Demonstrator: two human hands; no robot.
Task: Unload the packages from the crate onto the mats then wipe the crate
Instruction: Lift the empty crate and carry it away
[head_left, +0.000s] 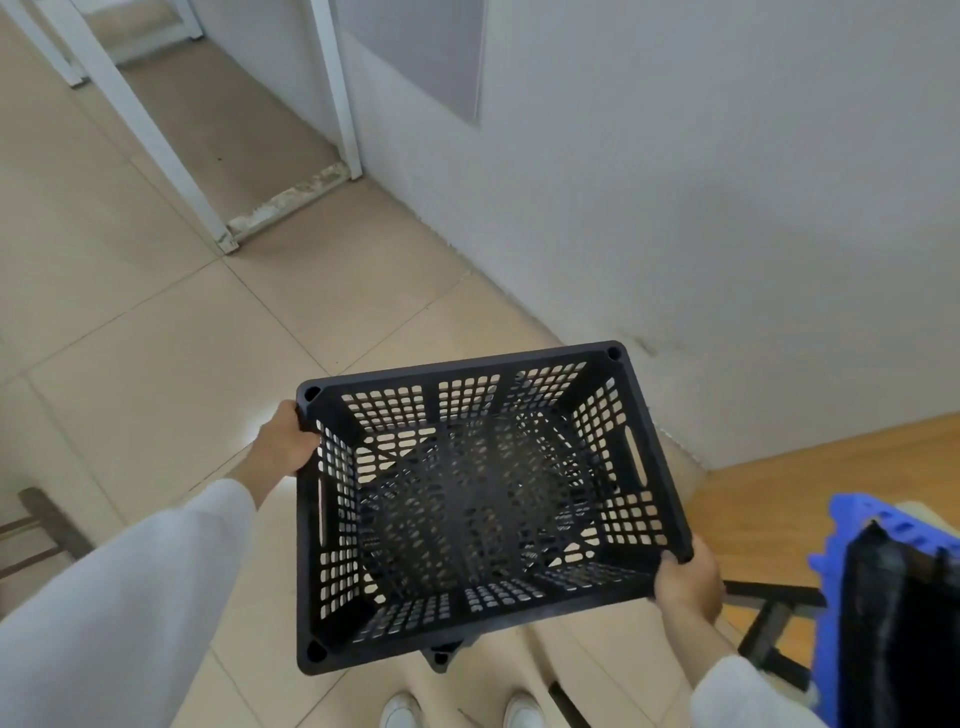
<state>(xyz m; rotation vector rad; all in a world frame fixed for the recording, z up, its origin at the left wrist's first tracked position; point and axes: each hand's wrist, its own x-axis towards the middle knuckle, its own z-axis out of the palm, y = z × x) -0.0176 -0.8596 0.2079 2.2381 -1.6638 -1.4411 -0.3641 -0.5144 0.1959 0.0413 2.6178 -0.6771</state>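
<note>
A black perforated plastic crate (467, 519) hangs in the air above the tiled floor, held between both hands. It has nothing inside; the floor shows through its holes. My left hand (283, 441) grips the crate's far left corner at the rim. My right hand (685, 577) grips the near right corner. No packages or mats are in view. White sleeves cover both forearms.
A grey wall (727, 208) rises close behind the crate. A wooden table top (831, 478) sits at right, with a blue crate (841, 561) lined in black at the lower right. White metal frame legs (156, 135) stand at the upper left. My white shoes (457, 712) are below.
</note>
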